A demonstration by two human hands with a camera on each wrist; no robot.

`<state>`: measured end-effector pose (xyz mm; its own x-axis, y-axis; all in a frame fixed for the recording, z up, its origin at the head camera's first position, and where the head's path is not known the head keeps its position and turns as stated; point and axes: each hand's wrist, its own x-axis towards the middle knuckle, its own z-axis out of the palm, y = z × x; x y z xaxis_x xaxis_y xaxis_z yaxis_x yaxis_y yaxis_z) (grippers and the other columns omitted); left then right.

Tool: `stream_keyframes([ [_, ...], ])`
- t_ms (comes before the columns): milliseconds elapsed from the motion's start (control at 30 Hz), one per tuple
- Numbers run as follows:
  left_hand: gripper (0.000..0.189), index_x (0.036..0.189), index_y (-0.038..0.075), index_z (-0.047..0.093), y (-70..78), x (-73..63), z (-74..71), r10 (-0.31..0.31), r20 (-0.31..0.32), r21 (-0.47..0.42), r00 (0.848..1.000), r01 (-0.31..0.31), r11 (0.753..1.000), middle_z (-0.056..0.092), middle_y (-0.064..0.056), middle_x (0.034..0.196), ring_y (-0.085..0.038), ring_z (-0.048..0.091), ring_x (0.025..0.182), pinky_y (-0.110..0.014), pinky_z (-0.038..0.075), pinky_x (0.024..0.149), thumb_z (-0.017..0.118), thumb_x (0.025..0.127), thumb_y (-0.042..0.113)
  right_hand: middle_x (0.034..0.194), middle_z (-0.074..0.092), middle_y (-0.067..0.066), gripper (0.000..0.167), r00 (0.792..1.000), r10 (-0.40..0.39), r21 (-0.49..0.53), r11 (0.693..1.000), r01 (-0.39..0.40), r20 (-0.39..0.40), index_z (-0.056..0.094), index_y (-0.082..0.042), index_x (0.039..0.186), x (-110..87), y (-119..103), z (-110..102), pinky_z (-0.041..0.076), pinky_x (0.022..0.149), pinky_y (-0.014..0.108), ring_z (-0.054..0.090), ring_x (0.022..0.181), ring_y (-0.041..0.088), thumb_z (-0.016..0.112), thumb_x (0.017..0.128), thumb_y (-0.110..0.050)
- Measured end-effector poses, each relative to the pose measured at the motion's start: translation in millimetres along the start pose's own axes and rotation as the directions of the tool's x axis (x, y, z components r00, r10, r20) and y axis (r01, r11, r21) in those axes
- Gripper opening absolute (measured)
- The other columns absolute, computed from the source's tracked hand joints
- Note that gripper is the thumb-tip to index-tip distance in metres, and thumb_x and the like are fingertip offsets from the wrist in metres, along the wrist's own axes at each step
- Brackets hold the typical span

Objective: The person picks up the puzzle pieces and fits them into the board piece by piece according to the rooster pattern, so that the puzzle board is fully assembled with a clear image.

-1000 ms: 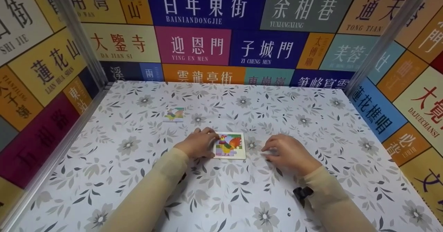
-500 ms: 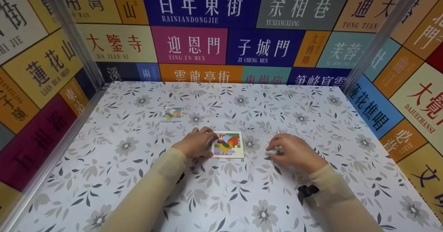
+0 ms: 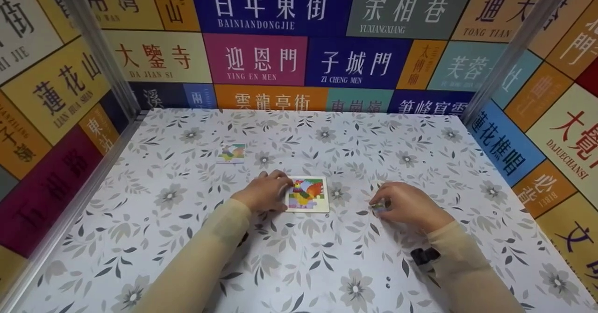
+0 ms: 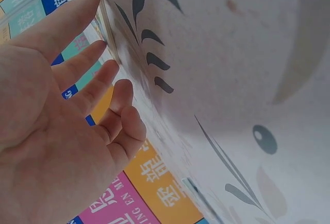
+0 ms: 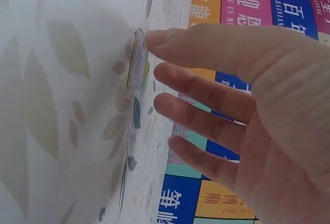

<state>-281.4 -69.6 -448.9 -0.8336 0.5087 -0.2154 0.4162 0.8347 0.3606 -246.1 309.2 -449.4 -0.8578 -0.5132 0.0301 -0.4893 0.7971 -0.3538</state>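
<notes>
A small rooster jigsaw puzzle in a cream tray (image 3: 322, 206) lies flat at the table's middle. Its lower right corner shows bare cream base. My left hand (image 3: 262, 192) grips the tray's left edge, thumb at the near corner and fingers farther up; in the left wrist view, fingertips (image 4: 98, 46) touch the rim. To the right of the tray, my right hand (image 3: 410, 204) holds a small puzzle piece (image 5: 137, 64) between thumb and index finger, close to the tabletop. The index finger is hidden in the right wrist view, where the other fingers hang loosely.
A small square picture card (image 3: 231, 154) with a similar rooster lies farther back on the left. White cloth with grey flowers covers the table (image 3: 289, 266). Panels with coloured street-name signs (image 3: 275, 4) stand at the back and both sides, with clear posts at the corners.
My right hand has moved a little to the right, away from the tray, with the puzzle piece. The left hand and tray stay in place; the head view has shifted slightly.
</notes>
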Motion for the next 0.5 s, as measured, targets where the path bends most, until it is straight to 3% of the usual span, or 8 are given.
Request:
stream_keyframes([
  [500, 0.064, 0.149, 0.021, 0.055, -1.0, 0.6, 0.9, -0.030, 0.020, -0.014, 0.999, 0.030, 0.999, 0.043, -0.005, 0.159, -0.035, 0.042, 0.140, -0.052, 0.037, 0.117, 0.080, 0.091, 0.030, 0.096, 0.074, -0.002, 0.017, 1.000, -0.013, 0.053, 0.999, 0.012, 0.014, 0.083, -0.019, 0.099, -2.3, 12.5, 1.2, 0.056, 0.077, 0.032, 0.069, 0.086, 0.021, 0.084, 0.083, -0.012],
])
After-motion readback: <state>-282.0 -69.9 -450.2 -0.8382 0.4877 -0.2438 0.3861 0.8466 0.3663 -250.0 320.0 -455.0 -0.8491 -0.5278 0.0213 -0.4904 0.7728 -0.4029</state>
